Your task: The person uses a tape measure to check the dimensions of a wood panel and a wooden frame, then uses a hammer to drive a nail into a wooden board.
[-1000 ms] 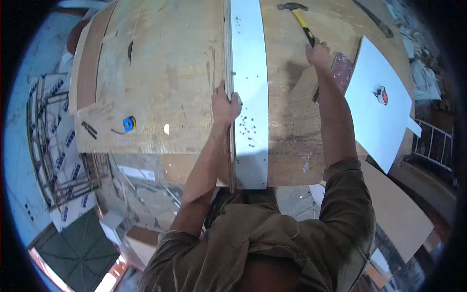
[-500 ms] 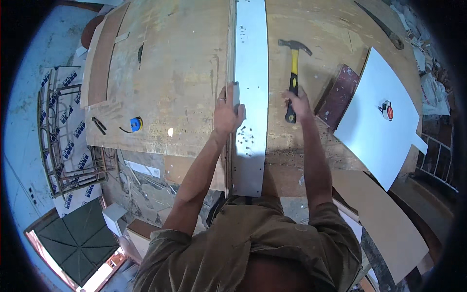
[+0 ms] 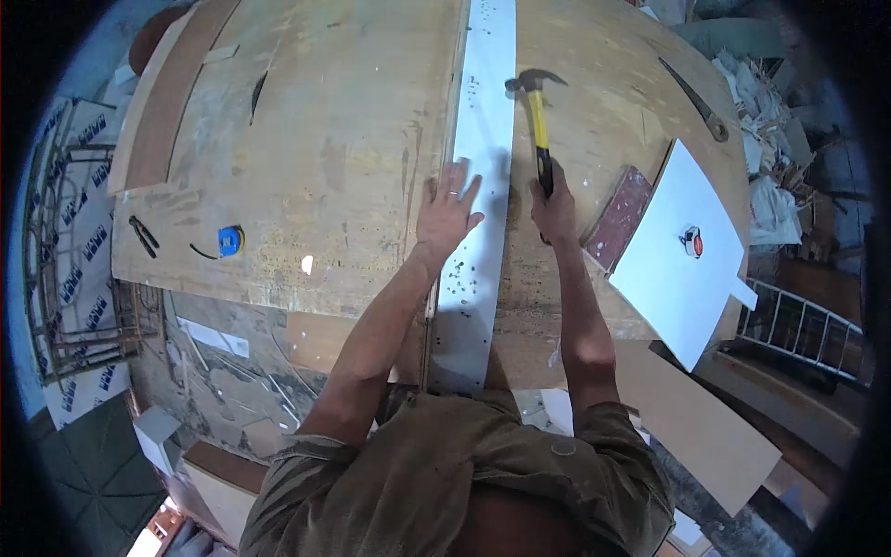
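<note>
A long white board (image 3: 487, 121) runs away from me across the wooden worktable, with a raised strip along its left edge. My left hand (image 3: 447, 209) lies over that edge with its fingers spread on the board. Small dark nails (image 3: 460, 278) are scattered on the white surface nearer to me, and more lie farther up. My right hand (image 3: 555, 209) is closed round the dark grip of a claw hammer (image 3: 538, 116) with a yellow shaft. The hammer's head is close to the board's right edge, above the table.
On the left of the worktable (image 3: 325, 121) lie pliers (image 3: 144, 237), a blue tape measure (image 3: 230, 241) and brown strips (image 3: 181, 102). A white panel (image 3: 668, 278) with a small round red-and-white item (image 3: 692, 242) rests on a maroon block (image 3: 617, 218) at right. Beyond is a handsaw (image 3: 696, 102).
The hammer has come left toward the board in my right hand. My left hand has spread its fingers flatter on the board. The whole view has shifted somewhat.
</note>
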`<state>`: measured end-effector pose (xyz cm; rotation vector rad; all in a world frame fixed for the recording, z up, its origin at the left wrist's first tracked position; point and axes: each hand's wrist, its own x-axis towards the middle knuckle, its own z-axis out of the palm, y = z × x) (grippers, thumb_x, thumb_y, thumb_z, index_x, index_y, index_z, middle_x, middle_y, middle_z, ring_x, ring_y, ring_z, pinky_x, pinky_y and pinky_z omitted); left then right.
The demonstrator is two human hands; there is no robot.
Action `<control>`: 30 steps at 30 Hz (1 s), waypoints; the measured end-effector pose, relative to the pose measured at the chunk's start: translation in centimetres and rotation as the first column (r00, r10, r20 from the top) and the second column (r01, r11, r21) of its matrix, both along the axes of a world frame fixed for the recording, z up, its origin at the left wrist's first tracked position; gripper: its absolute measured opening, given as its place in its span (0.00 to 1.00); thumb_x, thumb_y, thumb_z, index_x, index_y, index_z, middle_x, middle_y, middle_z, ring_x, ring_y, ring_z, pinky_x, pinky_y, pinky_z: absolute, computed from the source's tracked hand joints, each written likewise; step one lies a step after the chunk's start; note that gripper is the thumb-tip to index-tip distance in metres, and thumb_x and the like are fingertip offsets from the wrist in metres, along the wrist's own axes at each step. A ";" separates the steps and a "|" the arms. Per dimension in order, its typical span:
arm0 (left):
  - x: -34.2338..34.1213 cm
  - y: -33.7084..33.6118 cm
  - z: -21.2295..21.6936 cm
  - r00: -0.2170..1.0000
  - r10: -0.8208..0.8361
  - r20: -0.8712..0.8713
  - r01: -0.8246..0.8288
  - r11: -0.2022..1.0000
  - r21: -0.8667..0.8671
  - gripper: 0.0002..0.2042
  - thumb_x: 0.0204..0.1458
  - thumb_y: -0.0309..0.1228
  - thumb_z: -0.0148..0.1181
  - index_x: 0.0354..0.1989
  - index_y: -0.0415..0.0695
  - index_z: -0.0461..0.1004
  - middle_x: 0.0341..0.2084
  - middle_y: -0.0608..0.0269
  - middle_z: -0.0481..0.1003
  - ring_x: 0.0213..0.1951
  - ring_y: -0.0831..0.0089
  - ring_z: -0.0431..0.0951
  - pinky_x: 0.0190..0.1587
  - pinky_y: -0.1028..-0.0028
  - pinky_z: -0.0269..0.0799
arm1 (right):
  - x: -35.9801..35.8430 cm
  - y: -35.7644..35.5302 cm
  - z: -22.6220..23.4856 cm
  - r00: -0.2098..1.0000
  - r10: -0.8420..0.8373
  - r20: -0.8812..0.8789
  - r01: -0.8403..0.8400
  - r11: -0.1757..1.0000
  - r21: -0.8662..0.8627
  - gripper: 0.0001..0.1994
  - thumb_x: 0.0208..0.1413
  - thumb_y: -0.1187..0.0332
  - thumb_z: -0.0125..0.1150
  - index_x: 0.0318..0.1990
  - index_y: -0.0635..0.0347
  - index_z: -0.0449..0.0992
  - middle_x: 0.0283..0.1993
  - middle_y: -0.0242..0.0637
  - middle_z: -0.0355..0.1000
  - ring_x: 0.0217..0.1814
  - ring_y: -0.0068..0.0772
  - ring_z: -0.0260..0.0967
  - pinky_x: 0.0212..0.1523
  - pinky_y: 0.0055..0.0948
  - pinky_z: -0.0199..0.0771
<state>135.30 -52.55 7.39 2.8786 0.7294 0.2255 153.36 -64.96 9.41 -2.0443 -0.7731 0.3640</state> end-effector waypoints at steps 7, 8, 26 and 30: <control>0.3 0.1 -1.0 0.996 -0.065 -0.066 0.062 0.997 -0.051 0.27 0.58 0.44 0.52 0.64 0.48 0.64 0.67 0.57 0.59 0.69 0.60 0.54 0.63 0.47 0.58 | 2.0 5.8 2.1 0.952 0.175 0.250 -0.189 0.981 0.032 0.22 0.61 0.69 0.56 0.61 0.52 0.62 0.35 0.57 0.75 0.38 0.64 0.74 0.33 0.54 0.73; 0.4 0.3 -1.0 0.995 -0.071 -0.066 0.067 0.996 -0.058 0.27 0.58 0.44 0.52 0.64 0.47 0.65 0.67 0.57 0.60 0.67 0.60 0.56 0.61 0.47 0.59 | 2.1 6.5 2.2 0.934 0.168 0.316 -0.203 0.976 0.080 0.21 0.61 0.68 0.56 0.61 0.52 0.62 0.34 0.57 0.75 0.37 0.64 0.74 0.32 0.55 0.73; 0.6 -0.3 -0.9 0.986 -0.069 -0.152 0.066 0.997 -0.030 0.29 0.60 0.48 0.50 0.67 0.49 0.61 0.69 0.59 0.55 0.67 0.61 0.56 0.61 0.48 0.60 | 5.3 8.2 1.7 0.879 0.288 0.381 -0.174 0.936 -0.305 0.19 0.63 0.61 0.51 0.58 0.56 0.61 0.28 0.58 0.74 0.32 0.66 0.74 0.34 0.60 0.73; 0.2 0.0 -0.8 0.977 -0.085 -0.195 0.077 0.996 -0.050 0.29 0.60 0.48 0.49 0.67 0.49 0.61 0.69 0.58 0.55 0.67 0.61 0.56 0.61 0.48 0.59 | 3.4 7.5 2.7 0.909 0.188 0.372 -0.129 0.976 -0.176 0.18 0.63 0.60 0.50 0.57 0.52 0.61 0.30 0.60 0.74 0.35 0.68 0.73 0.38 0.62 0.72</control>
